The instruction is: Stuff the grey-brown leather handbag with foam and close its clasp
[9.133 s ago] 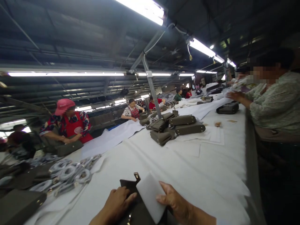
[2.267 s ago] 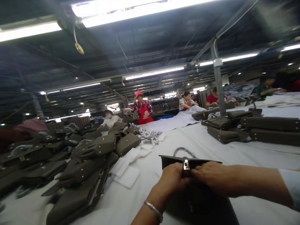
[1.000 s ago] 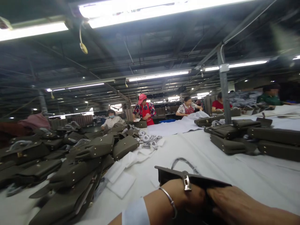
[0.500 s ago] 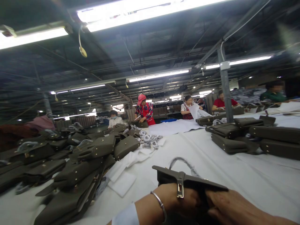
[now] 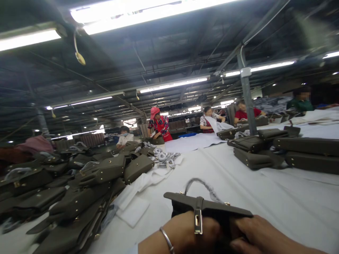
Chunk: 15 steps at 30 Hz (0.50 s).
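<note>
Handbag (image 5: 227, 209) in dark olive is at the bottom centre, its metal clasp (image 5: 198, 222) hanging over the left hand (image 5: 189, 227). Right hand (image 5: 250, 231) touches its right side. Both hands' fingertips are hidden; I cannot tell whether these 2 grip. 1 wrapped handle (image 5: 202, 183) arches behind.

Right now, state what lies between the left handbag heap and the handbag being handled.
Head view: white sheets beside the heap, then white table cover up to the handbag.

Lit by overhead fluorescent tubes (image 5: 127, 22), hung with a yellow-ended cord (image 5: 80, 58), marked by a gray post (image 5: 248, 102) and peopled by a co-worker (image 5: 162, 126) in a red cap (image 5: 154, 112).
</note>
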Tool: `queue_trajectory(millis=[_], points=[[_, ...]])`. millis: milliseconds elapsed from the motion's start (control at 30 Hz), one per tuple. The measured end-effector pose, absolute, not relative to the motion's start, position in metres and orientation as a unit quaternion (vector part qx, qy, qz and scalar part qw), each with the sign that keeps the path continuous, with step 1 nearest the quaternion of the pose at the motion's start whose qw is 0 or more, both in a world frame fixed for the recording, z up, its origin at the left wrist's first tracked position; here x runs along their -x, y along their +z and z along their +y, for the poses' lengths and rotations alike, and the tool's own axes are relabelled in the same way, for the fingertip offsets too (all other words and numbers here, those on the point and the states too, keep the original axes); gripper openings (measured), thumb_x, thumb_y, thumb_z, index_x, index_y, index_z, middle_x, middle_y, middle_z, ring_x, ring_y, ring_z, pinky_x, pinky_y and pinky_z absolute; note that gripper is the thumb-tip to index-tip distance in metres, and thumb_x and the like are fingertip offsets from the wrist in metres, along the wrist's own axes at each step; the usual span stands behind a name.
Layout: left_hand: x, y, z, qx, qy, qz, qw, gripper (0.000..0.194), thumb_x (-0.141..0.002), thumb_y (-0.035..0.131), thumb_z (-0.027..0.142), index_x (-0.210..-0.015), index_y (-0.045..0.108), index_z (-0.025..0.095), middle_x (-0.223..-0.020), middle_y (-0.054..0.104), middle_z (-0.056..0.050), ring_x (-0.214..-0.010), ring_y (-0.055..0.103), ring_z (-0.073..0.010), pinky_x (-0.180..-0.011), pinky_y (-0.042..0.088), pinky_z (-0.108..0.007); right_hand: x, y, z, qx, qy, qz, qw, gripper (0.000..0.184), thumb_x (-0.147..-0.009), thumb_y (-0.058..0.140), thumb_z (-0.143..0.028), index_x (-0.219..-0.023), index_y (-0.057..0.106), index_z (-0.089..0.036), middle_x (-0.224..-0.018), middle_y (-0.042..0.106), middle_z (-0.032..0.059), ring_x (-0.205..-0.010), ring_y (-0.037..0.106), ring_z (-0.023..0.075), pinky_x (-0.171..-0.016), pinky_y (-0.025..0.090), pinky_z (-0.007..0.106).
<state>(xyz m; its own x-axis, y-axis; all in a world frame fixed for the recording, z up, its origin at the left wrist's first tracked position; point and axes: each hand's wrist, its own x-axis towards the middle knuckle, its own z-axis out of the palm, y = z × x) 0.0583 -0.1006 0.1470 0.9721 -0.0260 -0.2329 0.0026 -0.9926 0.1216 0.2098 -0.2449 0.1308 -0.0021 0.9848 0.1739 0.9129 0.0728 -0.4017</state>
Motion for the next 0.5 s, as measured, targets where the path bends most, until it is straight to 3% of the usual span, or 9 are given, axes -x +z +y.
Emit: queue_trajectory(millis=[100,167,267,333,433,500], points=[[-0.055,0.149,-0.114,-0.997,-0.051,0.019,-0.052,0.014,-0.076,0.052,0.015,-0.069,0.064,0.014,-0.067,0.065,-0.006,-0.057,0.055,-0.0160,-0.048,0.035,-0.025,-0.209,0.136,-0.243,0.677,0.115,-0.697,0.207,0.014,-0.075,0.055,-0.030,-0.079,0.062,-0.019,-0.085,0.068,0.0067,-0.077,0.062,0.0224,-0.067,0.043,0.030],[-0.055,0.153,-0.121,-0.994,0.000,0.078,-0.074,0.014,-0.074,0.052,0.013,-0.069,0.065,0.013,-0.067,0.066,-0.010,-0.062,0.059,-0.0212,-0.054,0.039,-0.029,-0.210,0.142,-0.244,0.681,0.132,-0.687,0.215,0.013,-0.076,0.056,-0.030,-0.077,0.061,-0.018,-0.081,0.067,0.0055,-0.074,0.060,0.0205,-0.064,0.040,0.028],[-0.056,0.158,-0.124,-0.982,0.054,0.179,-0.010,0.016,-0.076,0.058,0.025,-0.079,0.067,0.013,-0.078,0.068,-0.013,-0.073,0.063,-0.0273,-0.064,0.045,-0.035,-0.217,0.151,-0.247,0.678,0.188,-0.667,0.246,0.012,-0.073,0.059,-0.028,-0.078,0.061,-0.017,-0.074,0.064,0.0027,-0.069,0.056,0.0167,-0.058,0.036,0.025],[-0.054,0.159,-0.121,-0.973,0.067,0.212,0.053,0.023,-0.077,0.060,0.033,-0.090,0.067,0.016,-0.087,0.069,-0.010,-0.079,0.064,-0.0246,-0.065,0.047,-0.031,-0.221,0.155,-0.250,0.660,0.239,-0.665,0.255,0.012,-0.072,0.060,-0.025,-0.081,0.063,-0.017,-0.072,0.061,0.0009,-0.065,0.053,0.0144,-0.056,0.035,0.023],[-0.046,0.159,-0.117,-0.965,0.066,0.223,0.123,0.023,-0.076,0.059,0.026,-0.098,0.067,0.023,-0.093,0.070,-0.002,-0.085,0.064,-0.0180,-0.070,0.047,-0.025,-0.222,0.160,-0.253,0.650,0.246,-0.674,0.251,0.012,-0.075,0.056,-0.022,-0.082,0.064,-0.016,-0.070,0.059,0.0004,-0.064,0.050,0.0132,-0.056,0.035,0.023],[-0.040,0.159,-0.117,-0.962,0.071,0.229,0.132,0.025,-0.075,0.058,0.021,-0.097,0.069,0.025,-0.094,0.070,-0.001,-0.088,0.063,-0.0192,-0.074,0.046,-0.027,-0.218,0.161,-0.255,0.664,0.217,-0.669,0.254,0.012,-0.077,0.055,-0.022,-0.080,0.065,-0.016,-0.071,0.060,0.0014,-0.066,0.052,0.0139,-0.058,0.036,0.023]])
